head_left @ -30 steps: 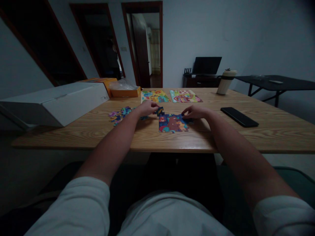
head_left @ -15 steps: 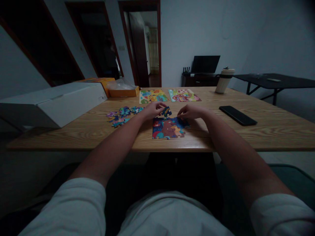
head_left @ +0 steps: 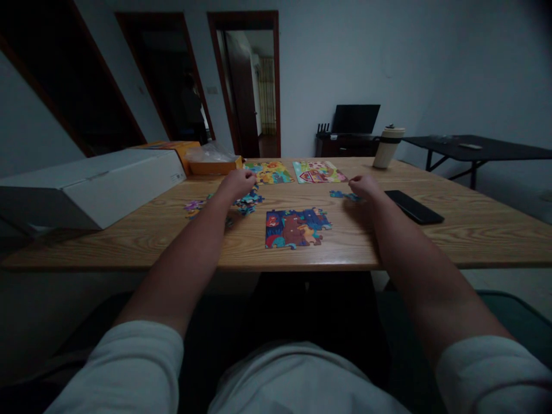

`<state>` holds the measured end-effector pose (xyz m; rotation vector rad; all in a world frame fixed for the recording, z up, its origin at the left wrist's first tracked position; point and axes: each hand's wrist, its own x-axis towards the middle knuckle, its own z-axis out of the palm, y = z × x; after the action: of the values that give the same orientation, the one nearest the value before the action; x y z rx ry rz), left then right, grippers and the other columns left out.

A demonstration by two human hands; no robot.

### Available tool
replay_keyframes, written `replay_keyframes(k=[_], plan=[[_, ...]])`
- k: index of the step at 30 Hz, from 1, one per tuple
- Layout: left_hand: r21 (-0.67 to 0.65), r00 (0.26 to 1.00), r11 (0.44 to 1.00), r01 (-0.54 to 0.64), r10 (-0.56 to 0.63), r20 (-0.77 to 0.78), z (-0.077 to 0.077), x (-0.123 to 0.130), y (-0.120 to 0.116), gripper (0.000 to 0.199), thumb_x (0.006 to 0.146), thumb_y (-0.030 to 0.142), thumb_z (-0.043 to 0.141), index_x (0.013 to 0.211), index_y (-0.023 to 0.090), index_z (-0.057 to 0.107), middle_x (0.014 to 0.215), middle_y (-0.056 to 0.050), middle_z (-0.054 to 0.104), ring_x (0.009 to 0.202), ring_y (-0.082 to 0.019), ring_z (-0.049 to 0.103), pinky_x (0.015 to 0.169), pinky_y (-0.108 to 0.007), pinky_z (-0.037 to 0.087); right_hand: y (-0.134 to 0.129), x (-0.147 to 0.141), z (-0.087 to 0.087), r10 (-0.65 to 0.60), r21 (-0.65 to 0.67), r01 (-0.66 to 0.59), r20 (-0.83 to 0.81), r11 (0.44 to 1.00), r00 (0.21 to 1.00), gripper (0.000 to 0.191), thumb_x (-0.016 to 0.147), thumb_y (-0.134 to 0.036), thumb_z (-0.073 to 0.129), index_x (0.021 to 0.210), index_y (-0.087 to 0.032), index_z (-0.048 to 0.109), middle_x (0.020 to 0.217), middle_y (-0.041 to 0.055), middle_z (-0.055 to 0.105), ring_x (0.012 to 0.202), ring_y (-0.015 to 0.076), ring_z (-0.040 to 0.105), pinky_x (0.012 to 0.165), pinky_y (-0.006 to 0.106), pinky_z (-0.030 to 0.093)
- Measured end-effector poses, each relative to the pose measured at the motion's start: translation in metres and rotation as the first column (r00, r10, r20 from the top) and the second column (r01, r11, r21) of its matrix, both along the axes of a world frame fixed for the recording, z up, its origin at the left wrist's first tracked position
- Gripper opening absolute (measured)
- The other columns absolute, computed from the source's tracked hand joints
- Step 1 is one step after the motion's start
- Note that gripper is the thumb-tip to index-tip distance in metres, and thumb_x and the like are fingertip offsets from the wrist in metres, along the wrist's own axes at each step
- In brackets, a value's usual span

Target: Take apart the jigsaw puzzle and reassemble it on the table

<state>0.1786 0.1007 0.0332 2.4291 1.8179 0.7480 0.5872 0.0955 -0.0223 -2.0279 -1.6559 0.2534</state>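
A partly joined puzzle (head_left: 295,228) with a brown figure on dark blue lies near the table's front edge. My left hand (head_left: 240,184) is closed above the pile of loose pieces (head_left: 249,201), left of the puzzle; what its fingers hold, if anything, is too small to make out. On the other side, my right hand (head_left: 363,186) has its fingertips pinched together beside a few blue pieces (head_left: 342,195) on the table. Whether a piece is between those fingertips is hidden. More purple and orange pieces (head_left: 193,206) lie left of my left forearm.
Two bright finished-looking puzzles (head_left: 271,172) (head_left: 319,172) lie farther back. A white box (head_left: 129,181) and an orange tray (head_left: 213,167) with plastic stand at the left. A black phone (head_left: 414,207) and a cup (head_left: 388,148) are on the right. A person (head_left: 194,109) stands in a doorway.
My hands have moved apart, away from the dark puzzle: the left to the loose pieces, the right to the blue pieces. The dark piece by my left hand is no longer seen there.
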Motion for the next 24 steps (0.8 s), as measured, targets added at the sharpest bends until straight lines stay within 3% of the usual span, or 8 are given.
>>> replay_keyframes(k=[3,6,10,14,19,24], plan=[[-0.124,0.996,0.991,-0.051,0.042,-0.080,0.018,-0.024,0.006,0.032,0.082,0.027,0.051,0.095,0.016,0.077,0.088,-0.006,0.074,0.076,-0.020,0.065,0.067,-0.027,0.046,-0.001,-0.008,-0.005,-0.031,-0.116,0.035,0.039,0.993,0.999,0.026,0.090,-0.029,0.060,0.110,-0.017,0.073,0.094,0.0107,0.073,0.081,0.0212,0.065,0.066,0.027,0.046],[-0.280,0.977,0.958,-0.067,0.006,-0.211,0.030,-0.057,0.008,0.034,0.073,0.022,0.054,0.096,0.021,0.079,0.096,-0.002,0.077,0.082,-0.018,0.067,0.069,-0.023,0.047,-0.001,-0.016,-0.006,0.039,-0.193,-0.025,0.066,0.981,0.997,0.026,0.090,-0.032,0.061,0.107,-0.016,0.074,0.087,0.0091,0.072,0.076,0.0199,0.063,0.063,0.027,0.045],[-0.474,0.937,0.870,-0.137,-0.042,-0.347,0.030,-0.107,0.001,0.040,0.064,0.024,0.054,0.094,0.023,0.080,0.099,-0.001,0.078,0.087,-0.019,0.069,0.073,-0.022,0.049,0.002,-0.016,-0.009,0.087,-0.237,-0.069,0.069,0.969,0.994,0.022,0.091,-0.031,0.060,0.095,-0.016,0.075,0.080,0.0077,0.071,0.070,0.0181,0.062,0.062,0.027,0.045],[-0.499,0.920,0.842,-0.205,-0.008,-0.391,0.021,-0.143,-0.001,0.048,0.061,0.031,0.054,0.100,0.022,0.079,0.098,-0.003,0.078,0.089,-0.023,0.069,0.074,-0.025,0.051,0.004,-0.013,-0.013,0.102,-0.252,-0.084,0.057,0.964,0.993,0.018,0.089,-0.031,0.062,0.089,-0.016,0.074,0.077,0.0068,0.071,0.067,0.0171,0.061,0.061,0.027,0.045],[-0.519,0.928,0.839,-0.165,-0.046,-0.370,0.015,-0.166,0.009,0.061,0.062,0.040,0.057,0.116,0.018,0.074,0.113,-0.007,0.076,0.103,-0.025,0.067,0.085,-0.026,0.050,-0.002,-0.015,-0.010,0.079,-0.234,-0.060,0.072,0.970,0.994,0.020,0.089,-0.034,0.062,0.088,-0.017,0.074,0.076,0.0070,0.071,0.067,0.0176,0.061,0.062,0.028,0.044],[-0.561,0.924,0.817,-0.132,-0.103,-0.368,0.016,-0.163,0.001,0.066,0.063,0.056,0.064,0.115,0.017,0.074,0.115,-0.010,0.075,0.102,-0.027,0.067,0.085,-0.028,0.050,-0.003,-0.016,-0.010,0.082,-0.224,-0.067,0.057,0.972,0.995,0.019,0.087,-0.032,0.063,0.089,-0.017,0.075,0.075,0.0069,0.071,0.067,0.0186,0.061,0.063,0.029,0.045]])
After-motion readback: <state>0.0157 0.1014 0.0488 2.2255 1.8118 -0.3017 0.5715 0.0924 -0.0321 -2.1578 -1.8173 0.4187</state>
